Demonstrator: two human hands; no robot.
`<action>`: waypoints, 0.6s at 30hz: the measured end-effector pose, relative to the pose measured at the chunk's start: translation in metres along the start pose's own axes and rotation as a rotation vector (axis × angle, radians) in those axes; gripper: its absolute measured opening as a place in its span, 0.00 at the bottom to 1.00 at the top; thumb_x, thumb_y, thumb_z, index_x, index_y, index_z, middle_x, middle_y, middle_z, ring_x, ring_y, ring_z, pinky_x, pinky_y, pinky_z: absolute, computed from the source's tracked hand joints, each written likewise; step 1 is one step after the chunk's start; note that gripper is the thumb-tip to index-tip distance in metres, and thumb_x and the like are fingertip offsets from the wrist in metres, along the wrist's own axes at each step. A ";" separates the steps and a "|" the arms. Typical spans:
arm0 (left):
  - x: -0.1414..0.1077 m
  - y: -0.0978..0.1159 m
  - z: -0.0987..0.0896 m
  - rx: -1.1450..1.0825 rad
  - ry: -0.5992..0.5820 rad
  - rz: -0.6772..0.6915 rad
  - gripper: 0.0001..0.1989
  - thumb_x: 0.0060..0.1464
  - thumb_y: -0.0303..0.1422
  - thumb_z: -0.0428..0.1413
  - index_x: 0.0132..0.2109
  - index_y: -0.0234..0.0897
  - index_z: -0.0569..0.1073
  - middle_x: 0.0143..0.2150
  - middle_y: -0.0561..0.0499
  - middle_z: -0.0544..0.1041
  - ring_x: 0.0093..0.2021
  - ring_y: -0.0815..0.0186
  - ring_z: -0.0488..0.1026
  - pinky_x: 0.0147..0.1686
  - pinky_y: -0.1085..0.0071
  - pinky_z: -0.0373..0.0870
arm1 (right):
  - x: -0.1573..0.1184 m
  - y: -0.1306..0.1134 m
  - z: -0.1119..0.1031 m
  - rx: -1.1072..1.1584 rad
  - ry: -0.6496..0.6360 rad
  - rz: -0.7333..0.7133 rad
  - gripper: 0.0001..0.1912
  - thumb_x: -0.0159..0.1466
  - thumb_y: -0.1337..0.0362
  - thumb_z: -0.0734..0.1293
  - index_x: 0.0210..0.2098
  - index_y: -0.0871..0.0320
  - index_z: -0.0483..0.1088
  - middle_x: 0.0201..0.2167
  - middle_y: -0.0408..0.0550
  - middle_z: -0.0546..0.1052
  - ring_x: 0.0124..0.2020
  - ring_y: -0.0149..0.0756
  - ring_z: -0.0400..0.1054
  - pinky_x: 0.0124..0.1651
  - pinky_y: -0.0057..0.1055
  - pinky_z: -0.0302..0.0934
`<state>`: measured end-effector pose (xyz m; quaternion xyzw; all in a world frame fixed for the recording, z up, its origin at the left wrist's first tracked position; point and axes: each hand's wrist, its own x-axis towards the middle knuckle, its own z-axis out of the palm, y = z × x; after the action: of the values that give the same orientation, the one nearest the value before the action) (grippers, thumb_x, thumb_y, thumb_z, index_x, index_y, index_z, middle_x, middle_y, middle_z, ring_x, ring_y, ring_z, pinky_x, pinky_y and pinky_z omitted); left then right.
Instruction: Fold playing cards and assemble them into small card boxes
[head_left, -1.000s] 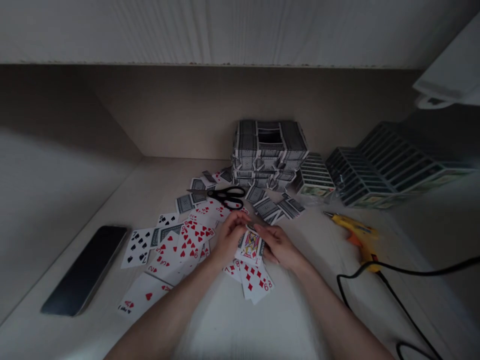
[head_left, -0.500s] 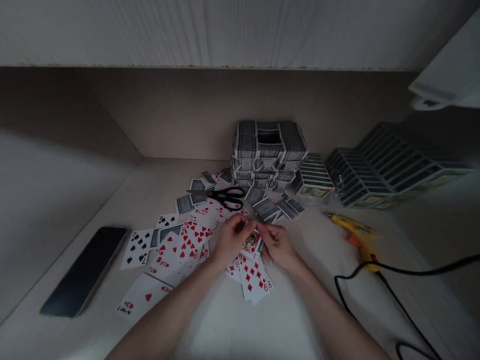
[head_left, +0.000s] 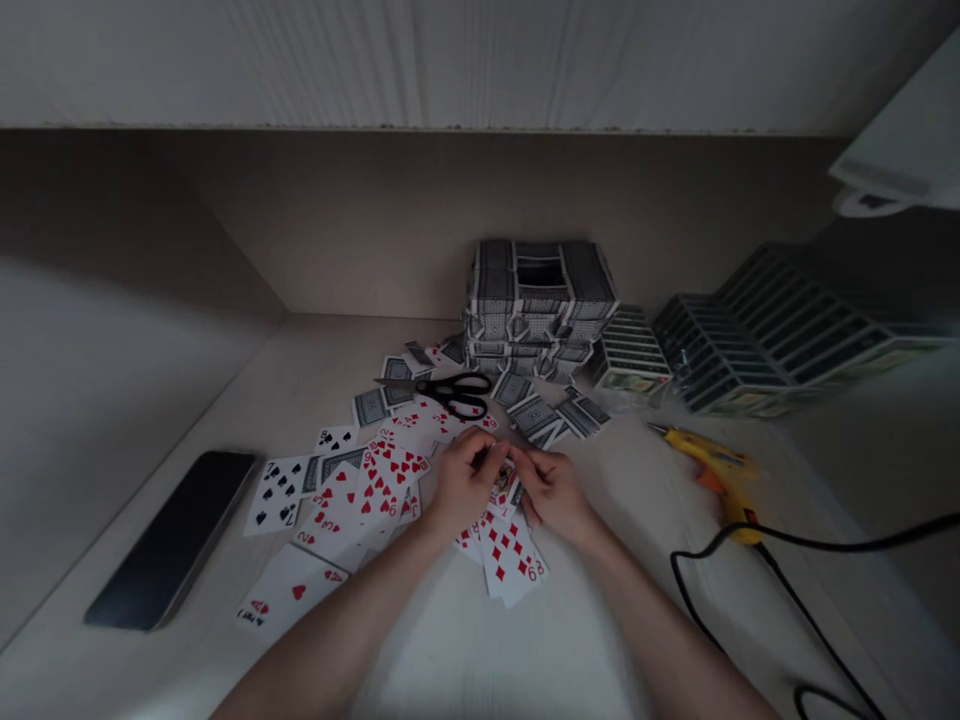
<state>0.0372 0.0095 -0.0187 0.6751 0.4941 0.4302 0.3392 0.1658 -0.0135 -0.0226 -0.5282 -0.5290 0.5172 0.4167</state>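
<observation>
A face card [head_left: 505, 482] is pinched at its upper edge between my left hand [head_left: 466, 474] and my right hand [head_left: 550, 487]. The fingertips of both hands nearly meet there and cover part of the card. Just below lie loose diamond cards [head_left: 511, 552], face up on the table. Heart cards [head_left: 386, 478] are spread out left of my left hand. Beyond the hands, black-handled scissors [head_left: 454, 390] rest on cards, with cut, patterned card pieces [head_left: 532, 415] to their right.
A patterned card structure [head_left: 541, 300] stands at the back. To its right are stacked card boxes [head_left: 750, 340]. A yellow glue gun [head_left: 712, 465] with a black cable [head_left: 840, 546] lies at the right. At the left are a phone [head_left: 172, 540] and spade cards [head_left: 275, 494].
Both hands keep hold of the face card, which now looks slightly more tilted and more covered by the fingers. The whole view has shifted a little.
</observation>
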 end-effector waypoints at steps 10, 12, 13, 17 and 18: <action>0.004 0.003 -0.003 -0.330 0.045 -0.176 0.16 0.50 0.38 0.53 0.20 0.35 0.63 0.20 0.57 0.59 0.23 0.73 0.57 0.24 0.75 0.56 | -0.001 -0.005 -0.001 0.022 -0.030 -0.040 0.21 0.59 0.49 0.58 0.18 0.56 0.56 0.06 0.33 0.55 0.08 0.23 0.48 0.12 0.23 0.40; 0.004 0.002 -0.003 -0.345 0.045 -0.177 0.16 0.51 0.38 0.53 0.20 0.35 0.63 0.20 0.57 0.59 0.24 0.73 0.57 0.25 0.75 0.56 | 0.000 -0.006 -0.002 0.032 -0.031 -0.043 0.21 0.59 0.49 0.59 0.17 0.56 0.56 0.07 0.33 0.56 0.09 0.22 0.47 0.13 0.23 0.41; 0.004 0.002 -0.003 -0.322 0.044 -0.168 0.16 0.51 0.38 0.52 0.20 0.35 0.63 0.20 0.57 0.59 0.24 0.73 0.57 0.25 0.75 0.56 | 0.000 -0.006 -0.002 0.038 -0.037 -0.036 0.21 0.59 0.49 0.59 0.17 0.56 0.56 0.07 0.33 0.55 0.09 0.22 0.47 0.13 0.23 0.40; 0.002 0.004 -0.002 -0.081 0.035 -0.047 0.14 0.54 0.36 0.50 0.23 0.36 0.63 0.22 0.56 0.62 0.25 0.72 0.60 0.26 0.75 0.57 | 0.000 -0.006 -0.004 0.085 -0.050 0.001 0.21 0.59 0.50 0.59 0.17 0.57 0.56 0.06 0.33 0.55 0.08 0.22 0.45 0.13 0.23 0.38; 0.001 0.005 -0.002 -0.005 0.034 0.002 0.14 0.54 0.36 0.50 0.23 0.36 0.63 0.23 0.55 0.63 0.25 0.72 0.61 0.26 0.75 0.57 | 0.000 -0.005 -0.004 0.092 -0.046 0.001 0.21 0.59 0.50 0.59 0.17 0.57 0.56 0.06 0.33 0.54 0.08 0.22 0.45 0.13 0.24 0.37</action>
<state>0.0373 0.0093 -0.0135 0.6672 0.4979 0.4434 0.3321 0.1694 -0.0123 -0.0167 -0.4967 -0.5137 0.5534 0.4280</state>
